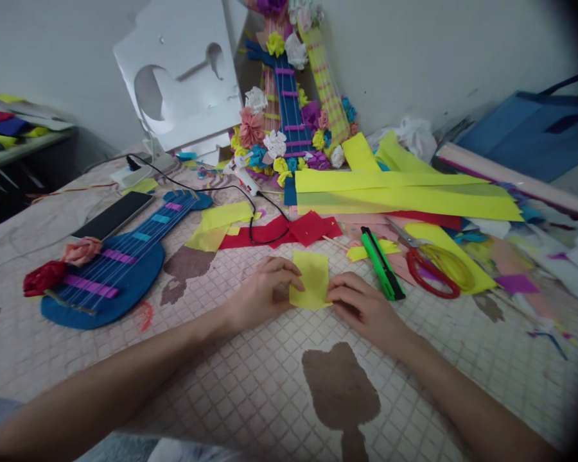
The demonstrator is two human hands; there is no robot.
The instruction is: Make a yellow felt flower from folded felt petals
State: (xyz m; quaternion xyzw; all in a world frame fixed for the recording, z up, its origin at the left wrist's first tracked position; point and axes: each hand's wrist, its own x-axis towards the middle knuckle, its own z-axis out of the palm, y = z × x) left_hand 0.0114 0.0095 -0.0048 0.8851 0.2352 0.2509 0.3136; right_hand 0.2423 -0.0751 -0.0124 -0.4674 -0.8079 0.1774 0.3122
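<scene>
The left hand (264, 292) and right hand (363, 305) pinched the opposite edges of one yellow paper (311, 277), which was between them over the bench (250, 385), while the green cutter (379, 262) lay near the right hand, beside the scissors (413, 244).

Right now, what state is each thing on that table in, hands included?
Yellow paper square, held at both sides
Left hand, pinching its left edge
Right hand, pinching its lower right edge
Green cutter, lying, blade position unclear
Scissors, lying, blade spread unclear
Phone, lying, screen dark
Blue guitar at left, lying flat
Glue gun, resting, cord attached
White panel, standing tilted, cut through
</scene>
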